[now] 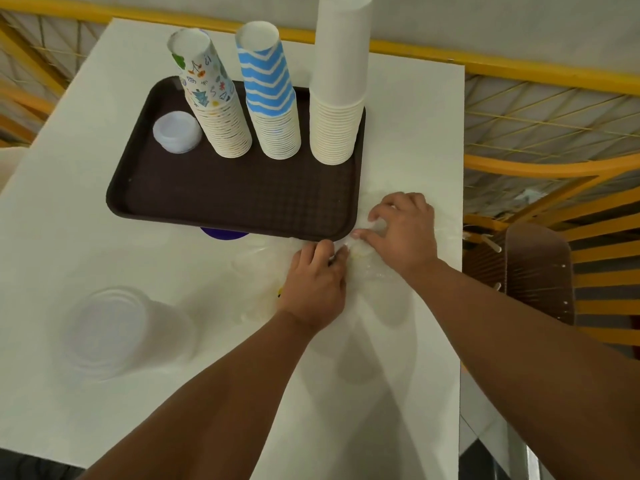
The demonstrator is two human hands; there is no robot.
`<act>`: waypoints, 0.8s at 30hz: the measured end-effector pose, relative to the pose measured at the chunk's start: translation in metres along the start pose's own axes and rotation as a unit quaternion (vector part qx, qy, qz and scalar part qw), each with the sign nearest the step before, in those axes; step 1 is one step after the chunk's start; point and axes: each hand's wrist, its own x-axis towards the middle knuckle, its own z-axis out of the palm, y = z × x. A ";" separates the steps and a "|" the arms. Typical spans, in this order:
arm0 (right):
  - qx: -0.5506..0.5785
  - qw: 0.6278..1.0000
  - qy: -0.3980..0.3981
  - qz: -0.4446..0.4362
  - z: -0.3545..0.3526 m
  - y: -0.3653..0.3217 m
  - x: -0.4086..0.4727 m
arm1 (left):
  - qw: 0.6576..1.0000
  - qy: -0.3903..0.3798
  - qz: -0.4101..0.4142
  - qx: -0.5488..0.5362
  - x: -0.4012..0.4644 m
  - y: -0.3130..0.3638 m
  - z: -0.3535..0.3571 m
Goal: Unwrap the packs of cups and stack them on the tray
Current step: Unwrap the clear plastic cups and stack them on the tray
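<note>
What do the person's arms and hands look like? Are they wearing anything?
Both arms are bare all the way up to the edge of the picture: no sleeves show. The left hand and the right hand have no gloves, and I see no rings, watch or bracelet on the fingers or wrists. No marks or tattoos show on the forearms either.

Three tall stacks of paper cups stand on one dark brown tray (173, 199): one stack with a doodle print (214, 98), one with blue-and-white zigzag stripes (272, 98), and one plain white stack (337, 81). One short pile of clear lids (176, 131) lies on the tray as well, and one stack of clear plastic cups (128, 332) lies on the white table (86, 237). Two hands, the left hand (317, 285) and the right hand (403, 230), meet on one crumpled clear plastic wrapper (367, 261).
</note>
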 end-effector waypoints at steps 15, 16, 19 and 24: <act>0.024 0.997 0.013 -0.076 -0.020 0.016 0.012 | 1.000 0.013 -0.004 0.000 -0.001 -0.001 0.005; 0.024 0.997 0.004 -0.079 -0.019 0.018 0.009 | 1.000 0.015 -0.003 -0.001 -0.002 -0.001 0.005; 0.018 0.996 0.002 -0.086 -0.015 0.017 0.006 | 1.000 0.021 -0.003 -0.001 -0.002 -0.001 0.007; -0.006 1.000 -0.005 0.000 -0.008 0.007 0.007 | 1.000 0.011 -0.013 0.021 -0.005 0.003 0.005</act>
